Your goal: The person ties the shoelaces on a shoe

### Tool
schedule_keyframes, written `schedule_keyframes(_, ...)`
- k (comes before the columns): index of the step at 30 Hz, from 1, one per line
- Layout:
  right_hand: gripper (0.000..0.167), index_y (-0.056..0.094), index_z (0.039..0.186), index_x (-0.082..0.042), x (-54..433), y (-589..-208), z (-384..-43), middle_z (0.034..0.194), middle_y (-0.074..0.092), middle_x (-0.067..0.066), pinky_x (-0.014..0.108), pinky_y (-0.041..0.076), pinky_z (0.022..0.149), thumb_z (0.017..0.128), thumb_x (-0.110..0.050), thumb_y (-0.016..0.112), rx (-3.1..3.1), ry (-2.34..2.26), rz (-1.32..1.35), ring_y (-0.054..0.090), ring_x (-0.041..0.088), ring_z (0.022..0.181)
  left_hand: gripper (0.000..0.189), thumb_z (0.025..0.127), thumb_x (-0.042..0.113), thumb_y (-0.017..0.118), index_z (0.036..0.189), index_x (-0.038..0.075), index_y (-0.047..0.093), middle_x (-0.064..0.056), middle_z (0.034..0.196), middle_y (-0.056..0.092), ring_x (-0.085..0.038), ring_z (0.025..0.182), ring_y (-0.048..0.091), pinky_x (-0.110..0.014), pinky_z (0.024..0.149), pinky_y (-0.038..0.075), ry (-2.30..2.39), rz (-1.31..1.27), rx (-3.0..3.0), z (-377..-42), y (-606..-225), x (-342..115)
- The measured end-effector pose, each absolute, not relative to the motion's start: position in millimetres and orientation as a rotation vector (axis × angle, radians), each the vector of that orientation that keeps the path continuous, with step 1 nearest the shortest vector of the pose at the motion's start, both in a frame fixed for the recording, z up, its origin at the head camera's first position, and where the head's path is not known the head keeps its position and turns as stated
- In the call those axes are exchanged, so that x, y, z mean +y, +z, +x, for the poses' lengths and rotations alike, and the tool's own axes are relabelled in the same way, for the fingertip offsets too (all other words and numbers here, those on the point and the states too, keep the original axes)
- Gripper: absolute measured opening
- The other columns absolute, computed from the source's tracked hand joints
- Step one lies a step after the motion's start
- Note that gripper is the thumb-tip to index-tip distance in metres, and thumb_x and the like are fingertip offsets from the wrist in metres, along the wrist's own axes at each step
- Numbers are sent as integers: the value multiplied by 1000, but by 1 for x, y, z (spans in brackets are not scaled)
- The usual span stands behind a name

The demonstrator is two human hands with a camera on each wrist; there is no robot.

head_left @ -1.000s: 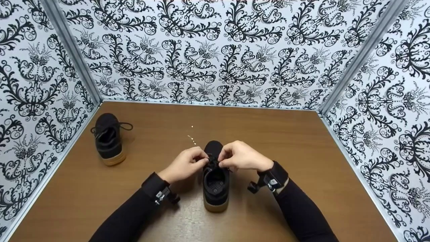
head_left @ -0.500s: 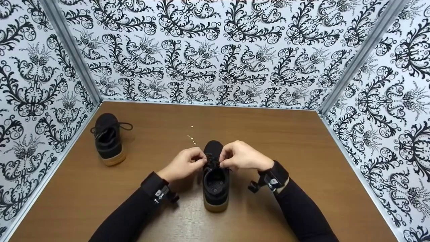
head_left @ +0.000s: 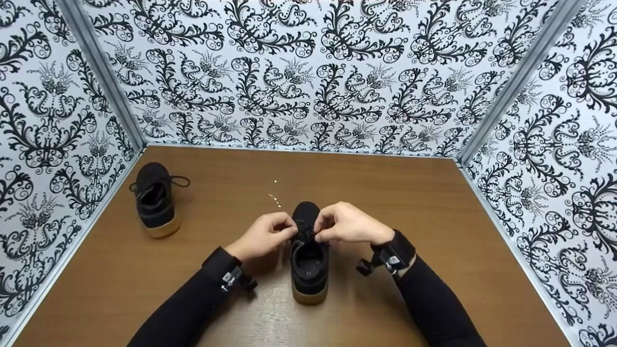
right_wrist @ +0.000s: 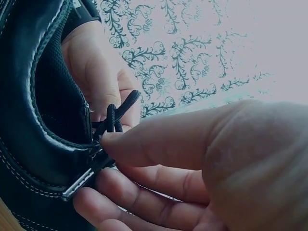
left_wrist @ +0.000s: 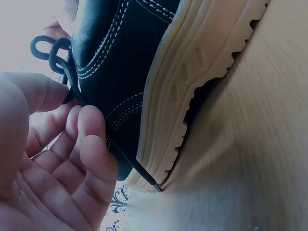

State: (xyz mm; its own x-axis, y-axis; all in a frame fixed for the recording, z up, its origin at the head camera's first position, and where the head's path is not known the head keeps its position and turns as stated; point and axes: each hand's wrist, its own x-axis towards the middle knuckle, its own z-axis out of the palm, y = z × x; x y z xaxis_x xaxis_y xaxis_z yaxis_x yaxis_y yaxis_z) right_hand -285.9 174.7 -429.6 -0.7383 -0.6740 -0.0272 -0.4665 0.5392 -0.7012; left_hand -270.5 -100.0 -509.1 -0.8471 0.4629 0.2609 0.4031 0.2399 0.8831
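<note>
A black lace-up shoe with a tan sole stands upright in the middle of the table, toe pointing away. My left hand is at the left of its lacing and pinches a black shoelace between thumb and fingers. In the left wrist view the lace's tipped end hangs down past the sole. From the right side, my right hand pinches the lace between thumb and index finger. Loops of lace rise between the two hands. Fingers partly hide how the strands cross.
At the far left of the wooden table stands a second black shoe, a lace loop sticking out at its right. Small pale specks show beyond my left hand. Patterned walls enclose the back and both sides.
Both hands stay almost still at the lacing. The lace between them shifts slightly and looks more bunched together now. Neither shoe has moved.
</note>
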Motion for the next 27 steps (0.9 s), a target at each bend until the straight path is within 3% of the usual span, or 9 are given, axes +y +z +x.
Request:
schedule_keyframes(8, 8, 82, 94, -19, 174, -429, -286, 83, 77, -11, 26, 56, 66, 92, -19, 90, 2498, -992, -974, 69, 8, 72, 9, 107, 14, 76, 101, 7, 76, -1, 92, 70, -15, 72, 65, -23, 63, 53, 1725, 857, 2409, -272, -512, -101)
schedule_keyframes(16, 7, 84, 95, -16, 174, -428, -285, 83, 77, -9, 26, 55, 66, 92, -18, 91, 2510, -974, -977, 69, 8, 72, 6, 101, 3, 77, 97, 8, 77, 2, 91, 69, -12, 83, 65, -26, 76, 54, 1720, 913, 2450, -275, -515, -102)
schedule_keyframes(23, 7, 85, 97, -14, 174, -427, -286, 85, 78, -9, 26, 54, 66, 93, -17, 90, 2518, -954, -989, 69, 9, 74, 8, 95, 0, 75, 92, 7, 76, 4, 87, 68, -10, 79, 60, -28, 72, 49, 1713, 928, 2502, -271, -512, -100)
schedule_keyframes(27, 7, 85, 98, -11, 174, -427, -286, 85, 78, -9, 25, 54, 66, 93, -15, 89, 2510, -953, -1002, 70, 8, 75, 8, 97, 0, 74, 92, 6, 75, 3, 85, 68, -9, 74, 62, -24, 68, 50, 1730, 920, 2454, -272, -513, -101)
